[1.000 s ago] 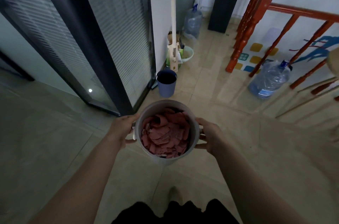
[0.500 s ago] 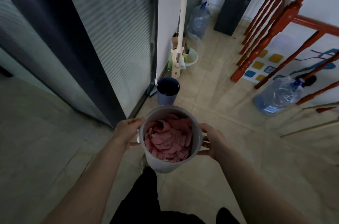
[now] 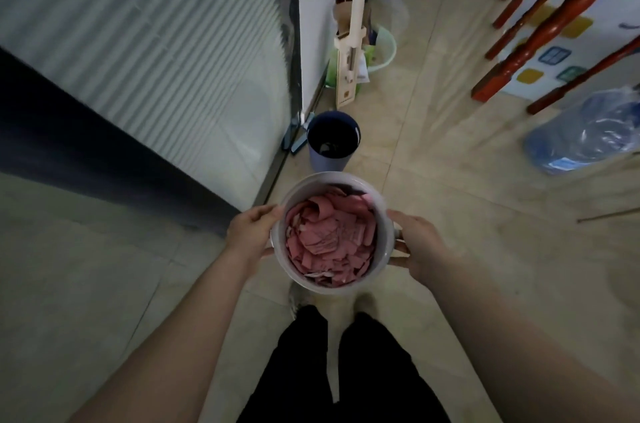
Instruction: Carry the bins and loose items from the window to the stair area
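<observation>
Open tiled floor (image 3: pixel 450 215) runs ahead and to the right, between the glass wall (image 3: pixel 156 42) on the left and the red railing (image 3: pixel 554 24) on the right. A blue bin (image 3: pixel 329 163) stands straight ahead, just beside the glass wall's lower edge. Behind it a mop (image 3: pixel 349 69) leans at the white wall, with a green basin (image 3: pixel 384 48) just beside it. A water jug (image 3: pixel 588 132) sits near the railing's foot, well apart from the blue bin.

The grey bin (image 3: pixel 383 215) is off the floor in front of the person, above the feet, full of pink scraps (image 3: pixel 330 242). The left hand (image 3: pixel 251 232) grips its left side, fingers curled against the wall. The right hand (image 3: pixel 420 246) grips its right side the same way.
</observation>
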Demonstrator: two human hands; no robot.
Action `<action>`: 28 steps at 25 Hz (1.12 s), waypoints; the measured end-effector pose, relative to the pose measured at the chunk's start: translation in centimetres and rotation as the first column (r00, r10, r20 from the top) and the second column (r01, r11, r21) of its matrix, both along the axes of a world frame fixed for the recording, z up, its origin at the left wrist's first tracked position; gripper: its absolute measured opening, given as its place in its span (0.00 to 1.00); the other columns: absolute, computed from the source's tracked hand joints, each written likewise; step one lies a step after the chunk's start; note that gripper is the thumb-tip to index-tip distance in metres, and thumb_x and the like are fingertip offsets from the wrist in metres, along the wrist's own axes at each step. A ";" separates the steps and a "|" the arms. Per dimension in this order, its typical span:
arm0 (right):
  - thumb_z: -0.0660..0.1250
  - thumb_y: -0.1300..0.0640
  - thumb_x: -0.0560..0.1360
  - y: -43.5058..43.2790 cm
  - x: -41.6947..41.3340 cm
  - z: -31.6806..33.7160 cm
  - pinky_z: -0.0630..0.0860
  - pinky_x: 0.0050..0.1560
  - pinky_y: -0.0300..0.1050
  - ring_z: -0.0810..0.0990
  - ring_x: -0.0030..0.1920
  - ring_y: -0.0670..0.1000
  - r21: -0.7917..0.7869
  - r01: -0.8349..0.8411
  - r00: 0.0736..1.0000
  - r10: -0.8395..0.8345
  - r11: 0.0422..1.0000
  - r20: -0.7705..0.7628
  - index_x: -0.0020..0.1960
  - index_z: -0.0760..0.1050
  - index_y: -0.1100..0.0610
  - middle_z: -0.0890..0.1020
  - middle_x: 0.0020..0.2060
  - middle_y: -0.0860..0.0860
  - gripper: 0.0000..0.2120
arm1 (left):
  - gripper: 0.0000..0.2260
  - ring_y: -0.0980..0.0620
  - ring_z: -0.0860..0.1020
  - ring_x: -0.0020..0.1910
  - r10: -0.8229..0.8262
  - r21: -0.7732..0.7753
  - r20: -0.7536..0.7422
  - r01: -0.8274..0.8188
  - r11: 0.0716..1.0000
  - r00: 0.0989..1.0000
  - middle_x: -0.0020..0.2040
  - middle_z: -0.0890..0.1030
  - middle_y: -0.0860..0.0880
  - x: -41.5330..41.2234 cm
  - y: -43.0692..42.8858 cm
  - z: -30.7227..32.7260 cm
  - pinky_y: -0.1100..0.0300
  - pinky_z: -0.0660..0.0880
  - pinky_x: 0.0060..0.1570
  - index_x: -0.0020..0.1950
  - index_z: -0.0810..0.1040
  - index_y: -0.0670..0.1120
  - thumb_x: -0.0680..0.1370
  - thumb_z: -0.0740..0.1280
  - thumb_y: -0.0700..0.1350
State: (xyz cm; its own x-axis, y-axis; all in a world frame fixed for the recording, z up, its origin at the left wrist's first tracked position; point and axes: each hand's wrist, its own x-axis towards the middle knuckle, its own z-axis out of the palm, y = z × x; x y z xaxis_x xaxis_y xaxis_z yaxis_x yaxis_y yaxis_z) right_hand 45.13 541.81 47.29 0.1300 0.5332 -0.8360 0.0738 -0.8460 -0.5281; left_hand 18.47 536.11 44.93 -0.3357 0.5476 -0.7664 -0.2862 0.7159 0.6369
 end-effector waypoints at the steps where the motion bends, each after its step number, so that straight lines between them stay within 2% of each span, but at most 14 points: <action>1: 0.71 0.49 0.77 0.8 -0.2 -1.5 0.82 0.48 0.54 0.81 0.45 0.56 -0.007 0.004 1.000 -0.004 1.000 0.011 0.58 0.80 0.59 0.82 0.42 0.54 0.16 | 0.11 0.52 0.83 0.43 0.011 -0.023 -0.019 -0.012 1.000 1.000 0.52 0.86 0.45 0.0 0.7 -1.5 0.57 0.80 0.38 0.60 0.84 0.45 0.79 0.74 0.48; 3: 0.71 0.54 0.77 2.9 -0.8 -5.4 0.80 0.45 0.49 0.80 0.43 0.55 -0.030 -0.003 1.000 0.003 1.000 0.013 0.55 0.80 0.58 0.81 0.41 0.54 0.10 | 0.07 0.57 0.82 0.33 0.038 -0.071 -0.042 -0.041 0.997 0.998 0.45 0.85 0.46 -0.1 2.5 -5.3 0.60 0.81 0.34 0.56 0.84 0.45 0.79 0.74 0.45; 4: 0.70 0.56 0.77 3.9 -1.0 -7.3 0.79 0.44 0.48 0.79 0.42 0.54 -0.046 -0.009 1.000 0.010 0.999 0.015 0.52 0.80 0.57 0.80 0.40 0.54 0.06 | 0.06 0.58 0.82 0.32 0.042 -0.095 -0.048 -0.047 0.994 0.998 0.44 0.85 0.46 -0.2 3.3 -7.4 0.60 0.81 0.35 0.53 0.85 0.45 0.78 0.75 0.44; 6: 0.69 0.60 0.76 6.6 -1.6 -12.6 0.78 0.44 0.49 0.78 0.41 0.54 -0.068 -0.020 0.999 0.022 0.998 0.025 0.45 0.80 0.56 0.79 0.39 0.55 0.02 | 0.04 0.55 0.84 0.36 0.055 -0.138 -0.038 -0.060 0.989 0.998 0.43 0.86 0.47 -0.3 5.4 -12.1 0.58 0.82 0.38 0.48 0.85 0.46 0.75 0.77 0.43; 9: 0.69 0.60 0.76 10.2 -3.0 -21.6 0.77 0.44 0.50 0.78 0.40 0.55 -0.067 -0.056 0.997 0.060 0.996 0.054 0.45 0.80 0.57 0.79 0.40 0.56 0.02 | 0.03 0.50 0.83 0.40 0.093 -0.182 -0.056 -0.101 0.978 0.994 0.41 0.84 0.47 -0.7 8.3 -20.5 0.59 0.82 0.40 0.42 0.84 0.47 0.72 0.76 0.44; 12: 0.69 0.58 0.76 13.1 -4.8 -29.6 0.75 0.45 0.50 0.77 0.42 0.54 -0.058 -0.080 0.995 0.083 0.995 0.055 0.49 0.80 0.57 0.80 0.40 0.55 0.04 | 0.03 0.51 0.82 0.39 0.133 -0.190 -0.057 -0.142 0.971 0.989 0.42 0.84 0.47 -1.1 10.8 -28.3 0.62 0.80 0.34 0.44 0.84 0.47 0.74 0.74 0.47; 15: 0.69 0.58 0.75 15.5 -6.5 -36.6 0.75 0.44 0.51 0.77 0.39 0.55 -0.051 -0.120 0.991 0.123 0.991 0.047 0.44 0.80 0.58 0.79 0.38 0.56 0.04 | 0.05 0.52 0.83 0.42 0.132 -0.204 -0.035 -0.137 0.969 0.991 0.44 0.85 0.49 -1.6 12.6 -35.4 0.60 0.79 0.39 0.45 0.84 0.50 0.74 0.73 0.50; 17: 0.70 0.56 0.73 16.8 -7.3 -40.8 0.77 0.43 0.52 0.79 0.39 0.56 -0.039 -0.139 0.988 0.141 0.990 0.060 0.47 0.82 0.62 0.81 0.39 0.57 0.09 | 0.08 0.53 0.84 0.43 0.124 -0.203 -0.037 -0.129 0.971 0.992 0.48 0.87 0.49 -2.0 13.5 -39.4 0.61 0.79 0.39 0.50 0.85 0.50 0.75 0.72 0.52; 19: 0.70 0.52 0.68 17.5 -7.8 -42.5 0.81 0.46 0.54 0.82 0.42 0.57 -0.041 -0.157 0.984 0.160 0.987 0.078 0.52 0.83 0.63 0.85 0.42 0.57 0.18 | 0.09 0.54 0.84 0.42 0.118 -0.193 -0.025 -0.121 0.974 0.993 0.48 0.87 0.49 -2.1 13.9 -41.3 0.61 0.79 0.39 0.51 0.85 0.50 0.76 0.71 0.54; 21: 0.70 0.49 0.64 17.7 -8.0 -44.4 0.82 0.53 0.55 0.84 0.45 0.57 -0.041 -0.205 0.975 0.208 0.978 0.083 0.54 0.83 0.61 0.86 0.45 0.56 0.23 | 0.08 0.54 0.83 0.43 0.103 -0.185 0.019 -0.098 0.978 0.994 0.43 0.87 0.54 -1.9 13.8 -43.1 0.59 0.79 0.45 0.48 0.84 0.51 0.78 0.70 0.54; 23: 0.70 0.50 0.67 17.6 -8.2 -45.1 0.80 0.52 0.50 0.83 0.43 0.52 -0.058 -0.241 0.970 0.242 0.969 0.024 0.51 0.82 0.59 0.85 0.40 0.51 0.16 | 0.09 0.55 0.81 0.46 0.083 -0.188 0.079 -0.067 0.980 0.993 0.38 0.86 0.59 -1.6 13.5 -43.7 0.58 0.76 0.50 0.47 0.82 0.53 0.81 0.66 0.54; 25: 0.67 0.54 0.75 17.4 -8.3 -44.7 0.78 0.46 0.42 0.81 0.40 0.45 -0.081 -0.262 0.965 0.260 0.962 -0.036 0.46 0.79 0.55 0.83 0.35 0.45 0.05 | 0.09 0.54 0.80 0.55 0.069 -0.184 0.138 -0.043 0.982 0.988 0.44 0.85 0.60 -1.6 13.0 -43.4 0.55 0.75 0.57 0.51 0.82 0.54 0.82 0.64 0.56; 27: 0.65 0.55 0.79 17.3 -8.4 -43.9 0.74 0.45 0.41 0.80 0.46 0.44 -0.102 -0.284 0.958 0.279 0.953 -0.063 0.50 0.78 0.53 0.82 0.42 0.44 0.04 | 0.12 0.51 0.79 0.62 0.066 -0.186 0.186 -0.031 0.982 0.980 0.55 0.83 0.56 -1.8 12.5 -42.6 0.51 0.73 0.65 0.58 0.81 0.54 0.81 0.64 0.58; 28: 0.64 0.54 0.79 17.3 -8.5 -43.3 0.73 0.46 0.42 0.80 0.49 0.45 -0.105 -0.303 0.952 0.296 0.947 -0.073 0.54 0.78 0.53 0.82 0.46 0.45 0.07 | 0.14 0.51 0.78 0.62 0.073 -0.185 0.196 -0.036 0.982 0.978 0.58 0.81 0.53 -2.0 12.2 -42.0 0.49 0.72 0.66 0.59 0.80 0.52 0.81 0.64 0.59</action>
State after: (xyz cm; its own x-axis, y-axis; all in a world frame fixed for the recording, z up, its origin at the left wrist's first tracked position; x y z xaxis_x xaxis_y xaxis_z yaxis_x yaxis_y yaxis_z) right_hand 36.63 559.08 3.97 -0.0692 0.4413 -0.8947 0.3063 -0.8441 -0.4400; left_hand 16.49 548.34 2.95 -0.1905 0.3802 -0.9051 -0.4370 0.7928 0.4250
